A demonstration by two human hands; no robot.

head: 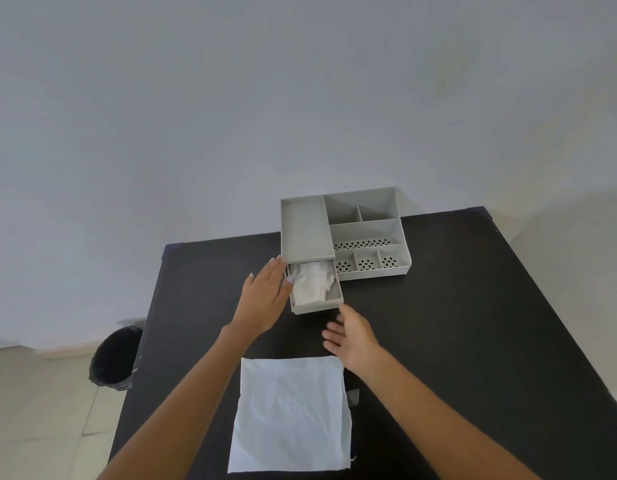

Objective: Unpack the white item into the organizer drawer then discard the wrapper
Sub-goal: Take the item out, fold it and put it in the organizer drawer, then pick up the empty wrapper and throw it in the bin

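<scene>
A grey organizer [366, 226] stands at the far side of the black table [456, 306]. Its drawer [317, 306] is pulled out toward me, and a crumpled white item [310, 282] lies inside it. My left hand [263, 299] rests flat against the drawer's left side with fingers spread, holding nothing. Just in front of the drawer's right corner my right hand [352, 337] hovers open and empty. A flat white wrapper sheet [289, 414] lies spread on the table near me, between my forearms.
A black bin [114, 358] lined with a dark bag stands on the tiled floor, left of the table. A plain wall rises behind the organizer. A small dark scrap [354, 396] lies by the sheet's right edge.
</scene>
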